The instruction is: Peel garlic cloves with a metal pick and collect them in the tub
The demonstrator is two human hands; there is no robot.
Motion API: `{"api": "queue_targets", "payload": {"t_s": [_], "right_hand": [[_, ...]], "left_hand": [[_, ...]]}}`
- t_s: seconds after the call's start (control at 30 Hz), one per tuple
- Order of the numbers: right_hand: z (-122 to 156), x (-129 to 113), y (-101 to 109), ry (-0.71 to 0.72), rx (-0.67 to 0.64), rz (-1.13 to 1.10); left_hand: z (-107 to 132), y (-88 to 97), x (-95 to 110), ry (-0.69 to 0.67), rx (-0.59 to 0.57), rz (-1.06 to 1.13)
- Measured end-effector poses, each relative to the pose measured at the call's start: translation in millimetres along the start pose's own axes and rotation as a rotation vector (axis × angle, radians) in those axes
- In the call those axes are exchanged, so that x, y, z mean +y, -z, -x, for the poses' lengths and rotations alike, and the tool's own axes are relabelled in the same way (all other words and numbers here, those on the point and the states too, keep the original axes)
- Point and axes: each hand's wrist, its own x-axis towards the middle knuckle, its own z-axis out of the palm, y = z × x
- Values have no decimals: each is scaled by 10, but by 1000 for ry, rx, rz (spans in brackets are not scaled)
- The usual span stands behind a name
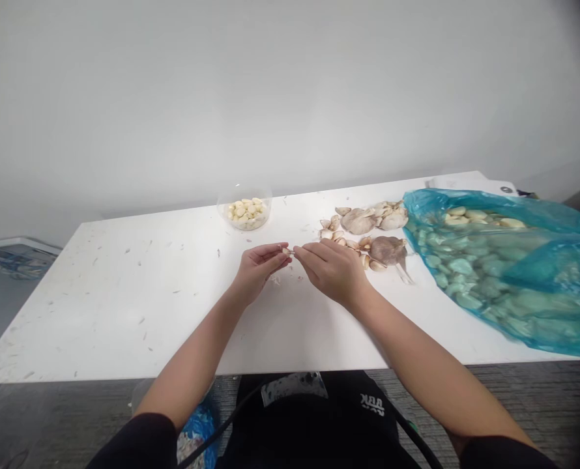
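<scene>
Black sleeves (133, 443) gave way to bare forearms reaching over a white table (124, 312). The left hand (261, 268) and right hand (333, 270) were narrowly pinched together, fingertips closed on a small pale garlic clove (287, 251) between them, perhaps part-skinned, though it was too small to tell. Too hard a squeeze could have shot it loose toward the papery garlic skins (363, 225) beside the right hand.
</scene>
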Motion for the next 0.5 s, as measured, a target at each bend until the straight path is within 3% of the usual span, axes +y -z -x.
{"api": "queue_targets", "payload": {"t_s": [0.5], "right_hand": [[-8, -2, 12, -2, 22, -16]], "left_hand": [[1, 15, 0, 9, -9, -6]]}}
